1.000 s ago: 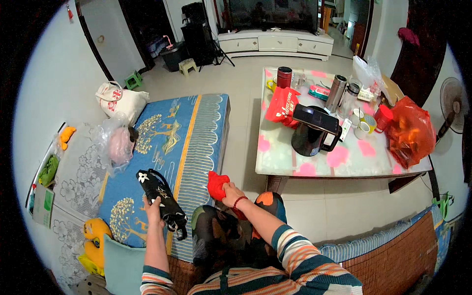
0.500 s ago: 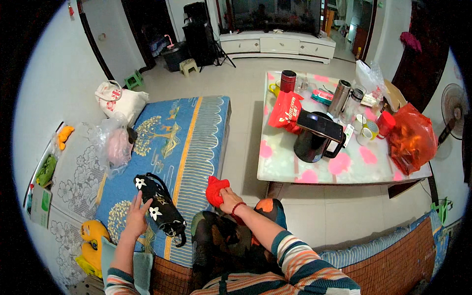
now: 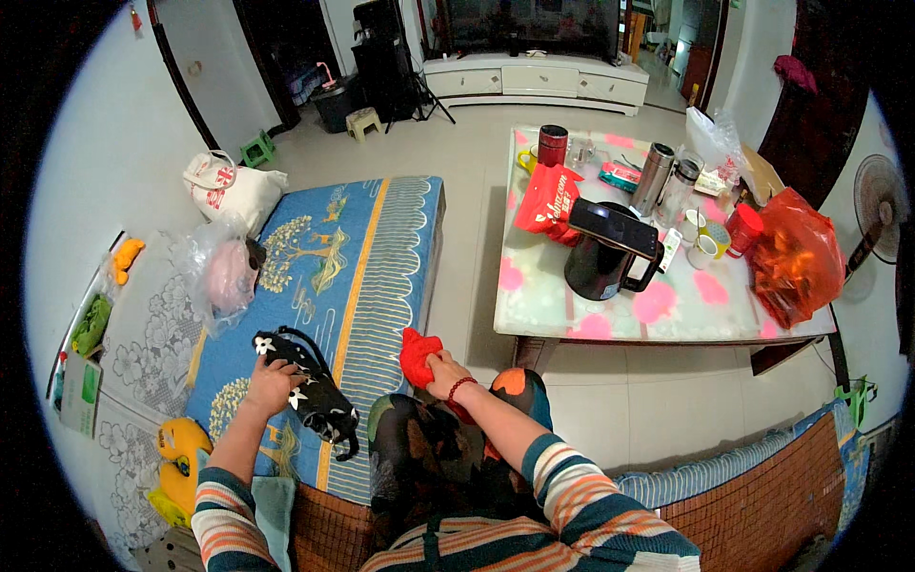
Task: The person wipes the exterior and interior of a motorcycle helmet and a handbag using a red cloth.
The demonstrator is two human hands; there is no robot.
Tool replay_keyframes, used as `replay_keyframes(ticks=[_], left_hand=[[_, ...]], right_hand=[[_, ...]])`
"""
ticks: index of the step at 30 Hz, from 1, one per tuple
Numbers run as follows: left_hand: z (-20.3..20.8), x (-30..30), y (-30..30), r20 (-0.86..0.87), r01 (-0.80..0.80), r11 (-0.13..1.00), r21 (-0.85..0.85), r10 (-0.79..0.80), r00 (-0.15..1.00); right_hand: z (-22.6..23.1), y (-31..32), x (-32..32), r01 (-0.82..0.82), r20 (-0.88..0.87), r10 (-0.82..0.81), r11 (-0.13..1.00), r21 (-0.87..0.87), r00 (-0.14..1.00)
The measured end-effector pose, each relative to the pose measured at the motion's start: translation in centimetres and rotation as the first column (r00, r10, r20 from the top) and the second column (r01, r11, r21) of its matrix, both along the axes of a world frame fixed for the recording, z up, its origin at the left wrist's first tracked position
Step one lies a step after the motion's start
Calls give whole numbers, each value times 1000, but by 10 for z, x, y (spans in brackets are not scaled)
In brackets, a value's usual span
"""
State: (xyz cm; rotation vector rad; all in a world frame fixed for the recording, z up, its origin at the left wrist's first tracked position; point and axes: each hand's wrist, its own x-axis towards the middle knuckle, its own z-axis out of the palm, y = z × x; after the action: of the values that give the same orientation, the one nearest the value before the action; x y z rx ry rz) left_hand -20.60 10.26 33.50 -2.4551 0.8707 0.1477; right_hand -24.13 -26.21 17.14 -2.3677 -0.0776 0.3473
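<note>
My left hand rests on a black bag printed with white flowers, which lies on the blue patterned sofa cover. Its fingers are apart and touch the end of the bag farther from me; no closed grip shows. A thin black strap runs along the bag's right side. Above my lap, my right hand is closed around a bunched red cloth-like item. Part of that item is hidden under my fingers, and a bead bracelet circles the wrist.
A clear plastic bag and a white tote sit farther along the sofa. To the right, a table bears a black kettle with a phone on top, bottles, cups and a red plastic bag.
My left hand has moved forward from beside the black bag onto its far end. My right hand still grips the red item. The whole view has shifted slightly.
</note>
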Motion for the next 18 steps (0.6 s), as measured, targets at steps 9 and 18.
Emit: replay_keyframes(ticks=[9,18], left_hand=[[46,31,-60,-169,-475,878,50,477,863],[-6,26,-87,-88,-528,751,-397,541,836]], right_hand=[[12,-5,-2,-29,-26,29,999,-23,999],[9,-3,-3,-38,-44,36,998,-44,998]])
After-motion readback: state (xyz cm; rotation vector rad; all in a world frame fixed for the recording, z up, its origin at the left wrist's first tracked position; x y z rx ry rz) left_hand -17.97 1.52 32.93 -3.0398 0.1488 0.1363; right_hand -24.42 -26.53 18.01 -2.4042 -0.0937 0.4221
